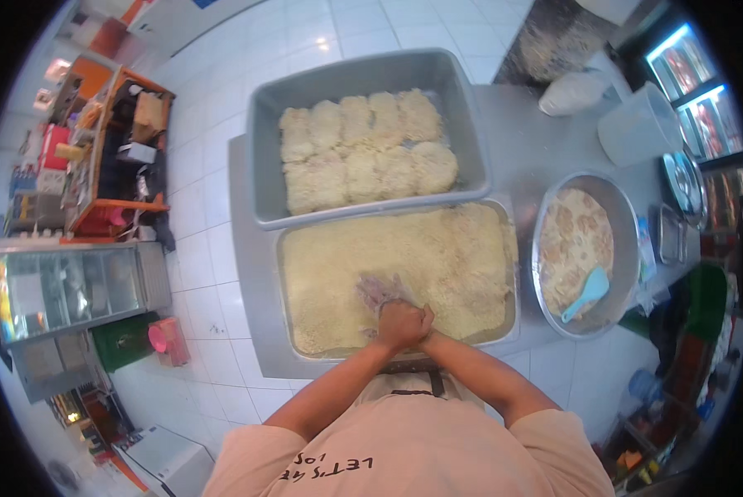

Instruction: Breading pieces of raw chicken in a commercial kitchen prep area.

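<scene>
My left hand (pixel 402 323) is bare and closed over the back of my right wrist, its thumb to the right. Beneath it my right hand (pixel 380 292), in what looks like a clear plastic glove, pushes down into pale yellow breading (pixel 328 255). Crumbs cling to the glove, and whether anything lies under the palm is hidden. The breading fills a shallow metal tray (pixel 514 273). Lumps of coated meat (pixel 480 292) lie half buried at its right side.
Behind the tray, a deep grey plastic tub (pixel 365 208) holds two rows of breaded pieces (pixel 371 174). On the right, a metal bowl (pixel 626 273) contains meat in pale batter (pixel 573 230) and a turquoise paddle (pixel 588 292). A translucent bucket (pixel 638 127) stands farther back on the metal table (pixel 256 298).
</scene>
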Available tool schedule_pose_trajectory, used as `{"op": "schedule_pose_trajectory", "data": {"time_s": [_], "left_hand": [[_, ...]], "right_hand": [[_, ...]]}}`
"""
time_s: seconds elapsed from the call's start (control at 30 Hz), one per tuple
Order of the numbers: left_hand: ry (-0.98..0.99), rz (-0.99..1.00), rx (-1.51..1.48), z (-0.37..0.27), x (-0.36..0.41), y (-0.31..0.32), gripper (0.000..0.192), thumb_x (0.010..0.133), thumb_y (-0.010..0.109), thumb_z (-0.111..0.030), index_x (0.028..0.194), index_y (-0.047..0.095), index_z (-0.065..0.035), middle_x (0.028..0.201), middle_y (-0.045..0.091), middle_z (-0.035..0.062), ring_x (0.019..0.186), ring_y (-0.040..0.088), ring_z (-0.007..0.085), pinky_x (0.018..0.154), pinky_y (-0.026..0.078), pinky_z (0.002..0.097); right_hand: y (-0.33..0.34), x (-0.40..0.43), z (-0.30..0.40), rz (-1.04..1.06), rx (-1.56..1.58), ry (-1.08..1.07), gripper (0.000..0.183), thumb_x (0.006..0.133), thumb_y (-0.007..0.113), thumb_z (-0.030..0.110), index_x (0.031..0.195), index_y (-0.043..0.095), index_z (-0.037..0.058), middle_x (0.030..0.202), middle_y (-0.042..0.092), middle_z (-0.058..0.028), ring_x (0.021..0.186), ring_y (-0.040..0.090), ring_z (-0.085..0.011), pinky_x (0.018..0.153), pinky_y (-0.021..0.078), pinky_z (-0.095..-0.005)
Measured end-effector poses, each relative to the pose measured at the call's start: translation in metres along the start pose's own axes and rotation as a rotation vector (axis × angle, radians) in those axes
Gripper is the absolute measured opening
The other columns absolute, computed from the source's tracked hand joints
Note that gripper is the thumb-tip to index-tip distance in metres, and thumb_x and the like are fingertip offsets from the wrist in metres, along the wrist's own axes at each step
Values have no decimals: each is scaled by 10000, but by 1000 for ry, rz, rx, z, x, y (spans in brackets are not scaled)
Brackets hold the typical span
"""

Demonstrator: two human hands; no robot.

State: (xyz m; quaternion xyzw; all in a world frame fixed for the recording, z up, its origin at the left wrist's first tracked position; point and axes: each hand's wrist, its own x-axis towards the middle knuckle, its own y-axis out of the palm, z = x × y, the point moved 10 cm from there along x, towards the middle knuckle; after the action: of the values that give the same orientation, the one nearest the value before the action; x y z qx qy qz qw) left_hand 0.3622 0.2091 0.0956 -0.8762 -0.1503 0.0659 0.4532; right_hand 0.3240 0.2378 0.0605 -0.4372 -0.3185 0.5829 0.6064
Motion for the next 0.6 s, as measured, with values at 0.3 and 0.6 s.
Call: {"op": "schedule_pose_trajectory", "data": {"time_s": [0.3,0.6], "left_hand": [[71,44,-17,13,-4,35,431,800,506,-284,463,580,-26,494,549,185,450,550,337,487,416,493],[-375,-342,-692,88,-60,-103,471,902,491,-164,469,356,-37,432,349,-20,423,296,69,403,221,298]], "right_hand": [[22,-1,-22,-202,591,7,657,851,364,414,1452,160,244,1529,102,30,1394,127,-178,1108,53,-530],[-2,9,-45,636,75,180,344,777,557,133,1106,595,40,1149,586,-151,1049,564,-267,909,436,-359]]}}
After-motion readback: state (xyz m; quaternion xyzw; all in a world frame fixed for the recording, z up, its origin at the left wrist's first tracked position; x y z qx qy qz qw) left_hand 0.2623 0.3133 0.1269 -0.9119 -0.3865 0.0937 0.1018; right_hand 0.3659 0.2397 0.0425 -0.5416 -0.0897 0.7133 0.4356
